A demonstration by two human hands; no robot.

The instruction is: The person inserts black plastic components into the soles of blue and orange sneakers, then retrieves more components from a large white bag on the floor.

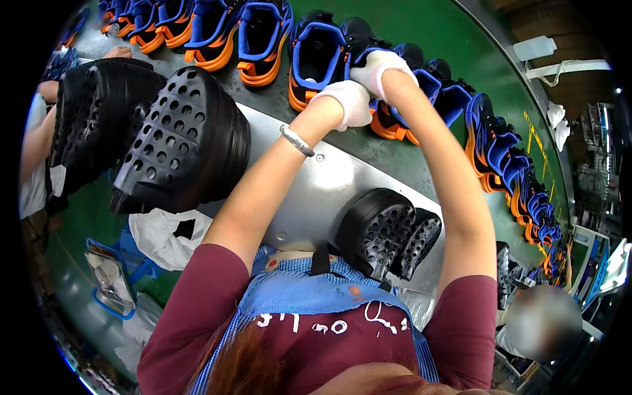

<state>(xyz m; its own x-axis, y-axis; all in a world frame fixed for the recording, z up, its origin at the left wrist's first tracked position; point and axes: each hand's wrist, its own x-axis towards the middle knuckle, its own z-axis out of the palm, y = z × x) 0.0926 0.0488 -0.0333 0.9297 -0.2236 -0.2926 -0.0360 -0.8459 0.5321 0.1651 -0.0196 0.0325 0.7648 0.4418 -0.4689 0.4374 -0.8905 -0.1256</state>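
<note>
left grip (351,103), right grip (382,71) knit-gloved, at padded shoe (358,34)

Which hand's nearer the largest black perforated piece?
Left. The left hand is to the right of the largest black perforated piece, not touching it; the right hand is farther right.

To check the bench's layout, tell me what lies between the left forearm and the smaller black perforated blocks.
In the head view, only the silver plate shows between the left forearm and those black blocks.
</note>
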